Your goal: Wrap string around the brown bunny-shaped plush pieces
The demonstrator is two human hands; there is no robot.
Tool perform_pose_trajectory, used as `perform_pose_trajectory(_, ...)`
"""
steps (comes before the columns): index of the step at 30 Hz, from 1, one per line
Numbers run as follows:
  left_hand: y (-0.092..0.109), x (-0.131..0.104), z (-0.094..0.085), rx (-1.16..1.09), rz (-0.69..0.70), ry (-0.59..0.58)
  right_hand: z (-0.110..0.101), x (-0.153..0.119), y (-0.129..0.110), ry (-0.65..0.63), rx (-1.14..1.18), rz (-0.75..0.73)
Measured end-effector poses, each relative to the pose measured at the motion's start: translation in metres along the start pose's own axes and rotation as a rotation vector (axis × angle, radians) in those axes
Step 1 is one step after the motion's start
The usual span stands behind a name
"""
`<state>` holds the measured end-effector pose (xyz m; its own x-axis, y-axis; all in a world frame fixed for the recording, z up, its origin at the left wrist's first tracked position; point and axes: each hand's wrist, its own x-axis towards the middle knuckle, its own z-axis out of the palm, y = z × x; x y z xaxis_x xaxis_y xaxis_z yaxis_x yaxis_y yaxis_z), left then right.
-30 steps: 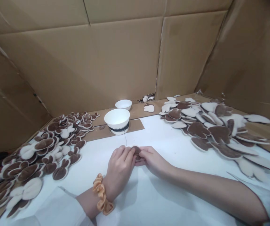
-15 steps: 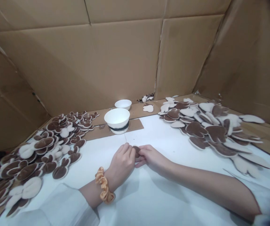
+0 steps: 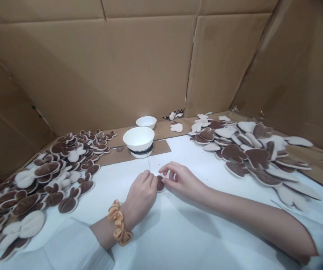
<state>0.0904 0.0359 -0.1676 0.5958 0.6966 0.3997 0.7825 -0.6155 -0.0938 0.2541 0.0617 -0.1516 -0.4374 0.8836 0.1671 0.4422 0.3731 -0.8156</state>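
My left hand (image 3: 141, 190), with an orange scrunchie (image 3: 119, 224) at the wrist, is closed on a small brown plush piece (image 3: 160, 183) over the white tabletop. Most of that piece is hidden behind the fingers. Just to its right is my right hand (image 3: 181, 180), fingers curved and parted, the thumb close against the brown piece; whether it touches cannot be made out. From the bowl a thin thread (image 3: 149, 165) runs down to my left hand. The white bowl (image 3: 138, 138) has a black band around its lower part.
A pile of brown and white bunny-shaped plush pieces (image 3: 47, 169) lies at the left. Larger flat plush pieces (image 3: 258, 157) are heaped at the right. A second white bowl (image 3: 146, 122) stands behind the first, near one loose piece (image 3: 176, 126). Cardboard walls (image 3: 139, 71) enclose the table.
My right hand has loosened its pinch on the brown piece, lifting its fingers up and apart. The left hand keeps its grip. The view has shifted slightly.
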Motion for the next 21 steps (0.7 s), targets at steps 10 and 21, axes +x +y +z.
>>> perform_pose_trajectory(10, -0.006, 0.001, -0.011, -0.224, -0.078, -0.101, 0.005, 0.001, 0.007, -0.132, -0.202, -0.129)
perform_pose_trajectory(21, -0.015, -0.002, -0.023, -0.586, -0.345, -0.232, 0.006, 0.002, -0.002, -0.143, -0.094, -0.170)
